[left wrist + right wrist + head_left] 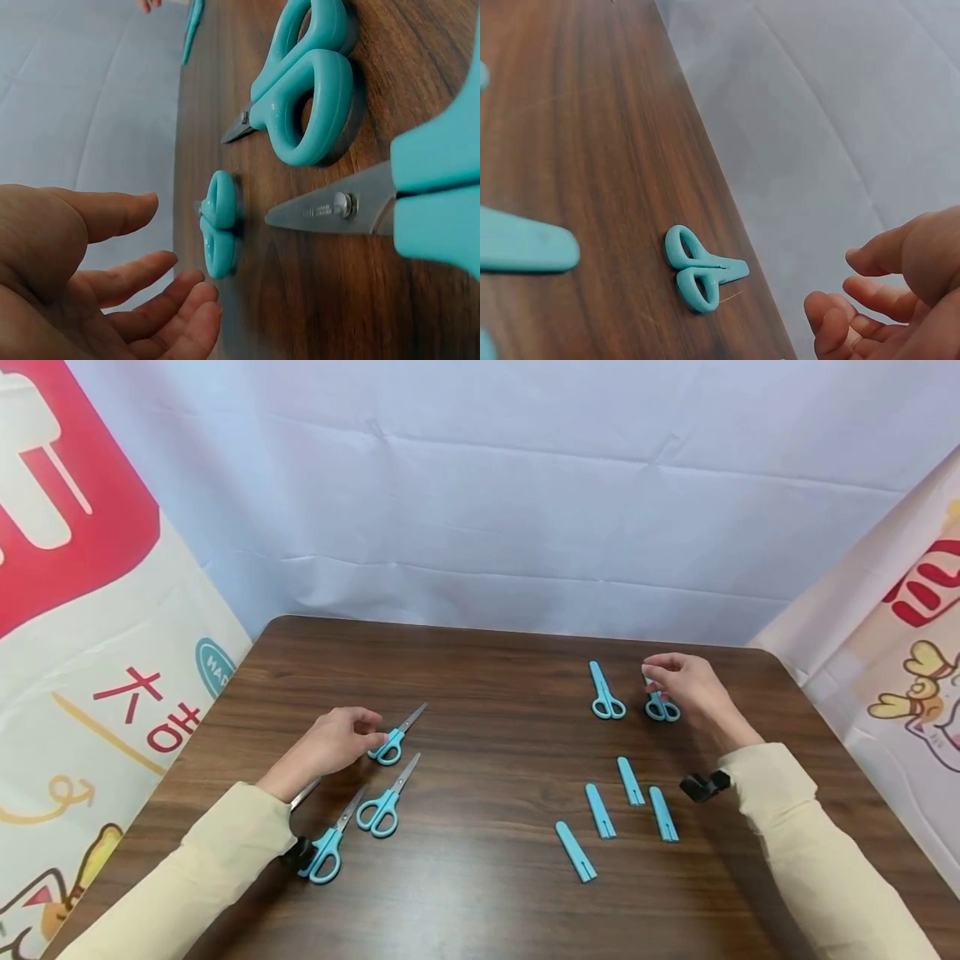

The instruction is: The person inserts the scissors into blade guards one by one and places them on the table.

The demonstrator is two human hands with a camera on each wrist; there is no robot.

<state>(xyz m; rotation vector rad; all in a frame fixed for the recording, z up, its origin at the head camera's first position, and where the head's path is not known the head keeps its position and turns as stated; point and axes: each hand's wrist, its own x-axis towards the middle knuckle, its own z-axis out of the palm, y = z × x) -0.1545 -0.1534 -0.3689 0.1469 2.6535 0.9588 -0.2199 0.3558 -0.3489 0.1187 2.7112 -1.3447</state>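
Note:
My left hand (337, 742) hovers beside the farthest bare scissors (387, 747) on the left, thumb and fingers apart. In the left wrist view that hand (120, 277) holds nothing, and the teal handles of those scissors (219, 232) lie just past its fingertips. My right hand (686, 681) is over a pair of teal scissors (663, 708), its fingers hiding their upper part. The right wrist view shows this hand (885, 292) with loosely bent fingers and a gap below the thumb. Sheathed scissors (606, 693) lie to its left.
Two more bare scissors (382, 810) (324, 852) lie nearer on the left, and a blade (303, 793) shows beside the left sleeve. Several teal blade covers (576, 852) are spread on the right of the brown wooden table (480, 860). A pale curtain (480, 527) hangs behind.

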